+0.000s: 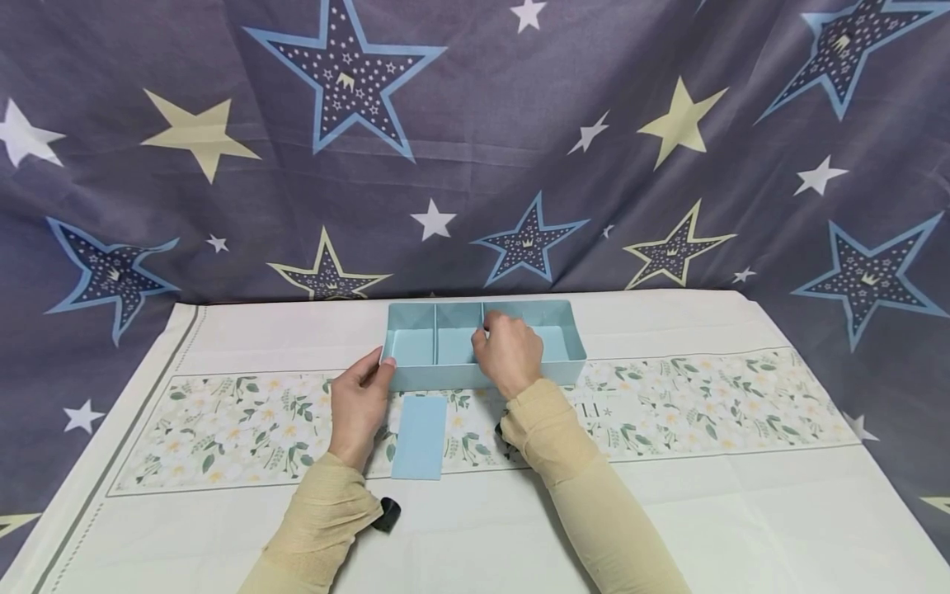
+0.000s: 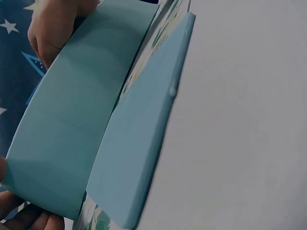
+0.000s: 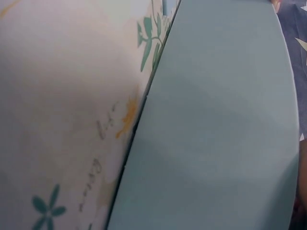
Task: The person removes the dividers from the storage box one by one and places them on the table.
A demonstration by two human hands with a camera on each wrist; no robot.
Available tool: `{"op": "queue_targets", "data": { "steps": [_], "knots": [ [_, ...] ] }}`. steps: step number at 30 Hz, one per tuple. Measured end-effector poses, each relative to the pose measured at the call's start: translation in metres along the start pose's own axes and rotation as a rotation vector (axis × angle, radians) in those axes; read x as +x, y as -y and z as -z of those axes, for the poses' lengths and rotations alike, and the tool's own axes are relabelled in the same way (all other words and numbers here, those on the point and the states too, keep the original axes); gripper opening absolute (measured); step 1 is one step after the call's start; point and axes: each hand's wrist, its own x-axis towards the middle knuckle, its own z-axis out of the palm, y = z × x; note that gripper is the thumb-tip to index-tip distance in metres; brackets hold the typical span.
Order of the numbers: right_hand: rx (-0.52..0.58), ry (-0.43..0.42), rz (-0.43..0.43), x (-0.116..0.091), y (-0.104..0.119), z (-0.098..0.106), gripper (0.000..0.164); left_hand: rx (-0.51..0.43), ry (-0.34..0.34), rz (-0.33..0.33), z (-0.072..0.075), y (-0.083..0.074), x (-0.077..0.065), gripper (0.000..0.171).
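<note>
A light blue divided box [image 1: 445, 377] sits on the table, its long side towards me. My left hand [image 1: 361, 404] grips its left end, thumb at the front corner; in the left wrist view, fingers [image 2: 33, 218] curl round that end. My right hand [image 1: 510, 351] reaches over the front wall with bent fingers and pinches a thin blue divider [image 1: 482, 308] inside the box; the hand hides its lower part. Further left stands another divider [image 1: 435, 334]. A flat light blue panel [image 1: 420, 437] lies in front of the box, between my forearms.
A white tablecloth [image 1: 475, 528] with a flowered band [image 1: 245, 425] covers the table. Behind its back edge hangs a dark curtain [image 1: 475, 107] with stars. Black straps [image 1: 387, 515] show at my wrists.
</note>
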Motion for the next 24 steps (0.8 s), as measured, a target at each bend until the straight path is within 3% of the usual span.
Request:
{"op": "queue_targets", "data": {
  "steps": [4,12,20,24],
  "knots": [
    [0.001,-0.008,0.002,0.0,0.0,0.0,0.009,-0.03,0.036,0.005,0.006,-0.014,-0.005,0.049],
    [-0.001,-0.02,0.0,0.0,0.001,0.001,0.01,-0.014,-0.01,0.0,-0.001,0.006,0.002,0.045],
    [0.016,-0.038,-0.009,0.001,0.0,0.002,0.011,-0.014,-0.019,-0.003,-0.002,0.006,0.002,0.044],
    [0.025,-0.039,-0.018,0.001,0.0,0.003,0.011,-0.032,0.009,0.009,0.001,-0.001,0.0,0.045]
  ]
}}
